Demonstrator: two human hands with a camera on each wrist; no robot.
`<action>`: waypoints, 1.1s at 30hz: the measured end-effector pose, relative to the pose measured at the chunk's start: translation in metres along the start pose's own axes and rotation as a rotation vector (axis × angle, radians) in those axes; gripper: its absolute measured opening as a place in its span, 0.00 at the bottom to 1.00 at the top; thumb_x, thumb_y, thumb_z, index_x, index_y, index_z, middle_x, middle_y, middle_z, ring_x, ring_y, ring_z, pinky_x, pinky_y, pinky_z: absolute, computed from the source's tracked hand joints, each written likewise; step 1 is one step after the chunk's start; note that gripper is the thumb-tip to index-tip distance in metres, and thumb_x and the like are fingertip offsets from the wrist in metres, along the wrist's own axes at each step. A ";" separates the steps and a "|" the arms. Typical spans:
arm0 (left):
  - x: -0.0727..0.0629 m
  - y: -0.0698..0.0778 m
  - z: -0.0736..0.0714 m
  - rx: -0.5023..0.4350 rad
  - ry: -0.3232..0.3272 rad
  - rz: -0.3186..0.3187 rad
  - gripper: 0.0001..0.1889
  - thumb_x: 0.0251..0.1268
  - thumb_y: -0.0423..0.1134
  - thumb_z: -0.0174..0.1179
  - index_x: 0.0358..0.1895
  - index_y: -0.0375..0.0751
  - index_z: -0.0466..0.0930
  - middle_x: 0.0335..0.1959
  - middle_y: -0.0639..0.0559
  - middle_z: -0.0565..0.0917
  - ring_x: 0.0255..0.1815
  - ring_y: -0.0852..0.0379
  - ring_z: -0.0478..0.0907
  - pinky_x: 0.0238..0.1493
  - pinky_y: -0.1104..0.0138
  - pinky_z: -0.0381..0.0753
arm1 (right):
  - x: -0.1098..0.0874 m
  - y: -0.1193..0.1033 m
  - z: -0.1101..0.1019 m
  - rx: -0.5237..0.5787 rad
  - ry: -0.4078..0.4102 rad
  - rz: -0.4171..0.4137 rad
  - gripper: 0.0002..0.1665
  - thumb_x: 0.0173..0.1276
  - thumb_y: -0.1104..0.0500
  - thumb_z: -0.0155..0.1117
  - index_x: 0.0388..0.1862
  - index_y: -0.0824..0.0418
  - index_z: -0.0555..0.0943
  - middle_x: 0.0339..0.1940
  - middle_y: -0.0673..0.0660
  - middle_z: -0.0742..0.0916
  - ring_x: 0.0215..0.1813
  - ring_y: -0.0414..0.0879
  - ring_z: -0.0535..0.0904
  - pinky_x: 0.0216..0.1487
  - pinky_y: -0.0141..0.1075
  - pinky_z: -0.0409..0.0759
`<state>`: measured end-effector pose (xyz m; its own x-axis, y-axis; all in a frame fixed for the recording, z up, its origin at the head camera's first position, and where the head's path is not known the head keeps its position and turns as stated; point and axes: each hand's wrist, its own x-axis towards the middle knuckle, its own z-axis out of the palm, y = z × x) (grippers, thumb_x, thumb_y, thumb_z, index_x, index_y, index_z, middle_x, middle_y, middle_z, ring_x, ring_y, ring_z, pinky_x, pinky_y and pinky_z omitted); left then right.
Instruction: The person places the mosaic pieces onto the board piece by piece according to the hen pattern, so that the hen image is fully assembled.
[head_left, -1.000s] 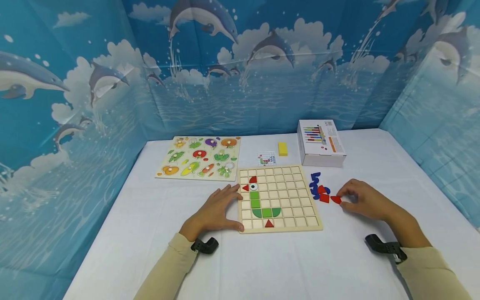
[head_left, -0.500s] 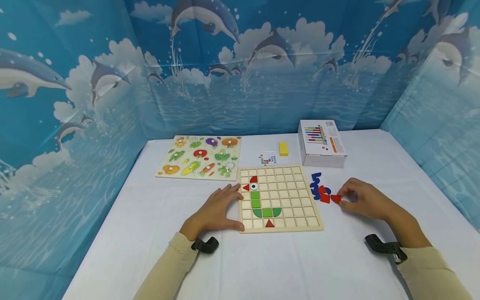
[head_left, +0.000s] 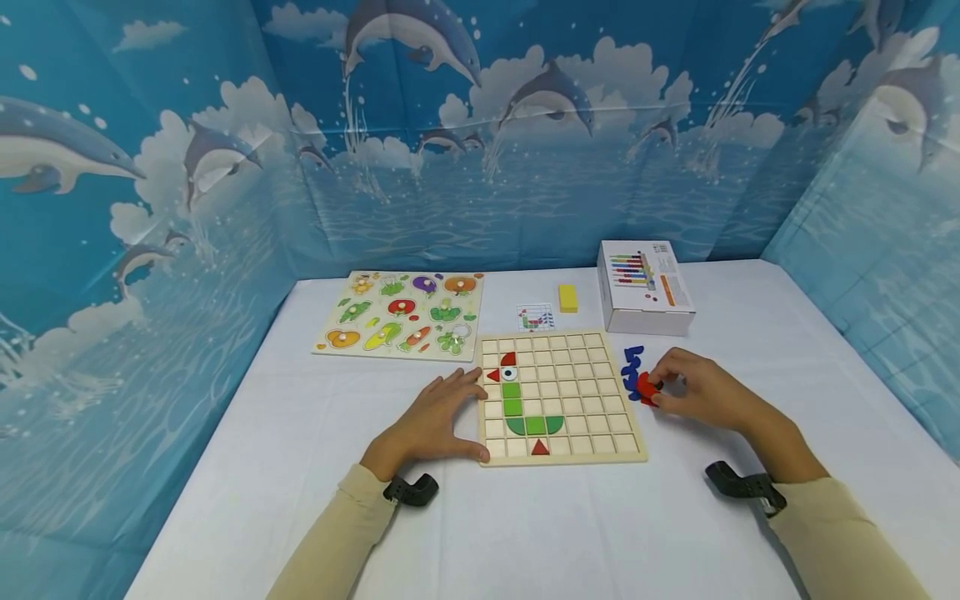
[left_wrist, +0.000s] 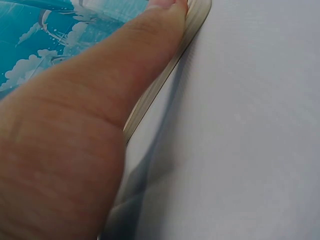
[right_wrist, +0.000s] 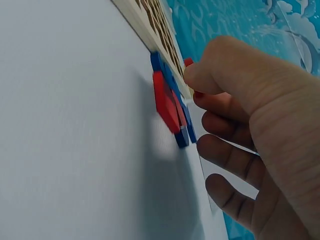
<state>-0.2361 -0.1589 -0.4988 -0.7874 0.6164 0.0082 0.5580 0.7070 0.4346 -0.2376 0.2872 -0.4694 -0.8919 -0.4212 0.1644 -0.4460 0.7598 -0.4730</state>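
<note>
My left hand (head_left: 431,422) rests along the left edge of a wooden grid board (head_left: 581,387), thumb at its near corner and fingers spread. In the left wrist view the thumb (left_wrist: 145,42) presses the board's rim. Set in the board are an eye tile (head_left: 509,374), green tiles (head_left: 512,407) and red tiles (head_left: 540,447). Right of the board, my right hand (head_left: 701,390) pinches a red tile (right_wrist: 188,62) between thumb and forefinger, its shape mostly hidden. Just beneath, a red tile (right_wrist: 165,102) lies among blue tiles (head_left: 631,372), partly covered by the hand in the head view.
A vegetable puzzle board (head_left: 405,315) lies at the back left. Behind the grid board are a small pattern card (head_left: 535,317), a yellow block (head_left: 567,298) and a white box (head_left: 647,287). A dolphin-print cloth (head_left: 465,208) closes off the back and sides.
My right hand has moved left with the red tile, from beside the pile to over its red and blue tiles. The left hand has stayed on the board's edge.
</note>
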 end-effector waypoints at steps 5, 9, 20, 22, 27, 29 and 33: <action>-0.001 0.001 -0.001 -0.004 -0.005 -0.003 0.48 0.44 0.78 0.67 0.68 0.57 0.69 0.83 0.59 0.49 0.82 0.53 0.41 0.78 0.53 0.42 | 0.014 -0.007 0.008 0.030 0.005 -0.026 0.15 0.54 0.65 0.80 0.39 0.55 0.85 0.39 0.49 0.82 0.42 0.46 0.77 0.45 0.38 0.84; -0.001 0.001 0.000 -0.007 -0.004 -0.004 0.48 0.44 0.77 0.68 0.68 0.57 0.69 0.83 0.58 0.49 0.82 0.52 0.41 0.78 0.53 0.42 | 0.028 -0.016 0.015 0.066 -0.009 -0.050 0.15 0.54 0.65 0.79 0.39 0.54 0.85 0.39 0.48 0.81 0.41 0.47 0.76 0.42 0.35 0.83; 0.000 0.001 0.000 -0.015 0.004 -0.002 0.47 0.43 0.77 0.68 0.67 0.58 0.69 0.83 0.58 0.50 0.82 0.53 0.41 0.78 0.53 0.42 | 0.060 -0.049 0.038 0.144 -0.104 -0.118 0.13 0.55 0.63 0.76 0.38 0.51 0.84 0.39 0.46 0.81 0.42 0.44 0.76 0.45 0.36 0.82; 0.000 0.001 0.000 -0.012 0.003 -0.002 0.47 0.43 0.77 0.68 0.67 0.58 0.69 0.83 0.58 0.50 0.82 0.53 0.41 0.78 0.53 0.42 | 0.065 -0.057 0.042 0.150 -0.125 -0.132 0.12 0.56 0.62 0.76 0.38 0.51 0.84 0.40 0.46 0.81 0.42 0.44 0.76 0.46 0.37 0.81; 0.001 0.000 0.001 0.002 -0.004 0.001 0.48 0.43 0.78 0.67 0.67 0.57 0.69 0.83 0.58 0.50 0.82 0.53 0.41 0.78 0.54 0.41 | 0.076 -0.073 0.051 0.142 -0.148 -0.168 0.12 0.55 0.59 0.76 0.38 0.52 0.84 0.40 0.45 0.80 0.42 0.43 0.76 0.45 0.37 0.80; 0.001 0.000 0.001 0.004 -0.005 0.001 0.48 0.44 0.78 0.67 0.67 0.57 0.69 0.83 0.58 0.50 0.82 0.53 0.41 0.78 0.53 0.41 | 0.079 -0.078 0.054 0.134 -0.148 -0.182 0.12 0.55 0.59 0.76 0.38 0.51 0.84 0.40 0.44 0.80 0.42 0.43 0.76 0.44 0.36 0.79; 0.001 0.001 0.000 0.004 -0.002 -0.001 0.48 0.43 0.77 0.68 0.67 0.56 0.69 0.83 0.58 0.50 0.82 0.52 0.42 0.78 0.53 0.42 | 0.083 -0.084 0.060 0.134 -0.163 -0.200 0.12 0.56 0.58 0.76 0.39 0.50 0.84 0.40 0.44 0.80 0.42 0.42 0.75 0.42 0.35 0.78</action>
<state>-0.2363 -0.1581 -0.4986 -0.7878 0.6159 0.0061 0.5579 0.7092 0.4310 -0.2697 0.1587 -0.4677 -0.7589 -0.6382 0.1295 -0.5882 0.5864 -0.5569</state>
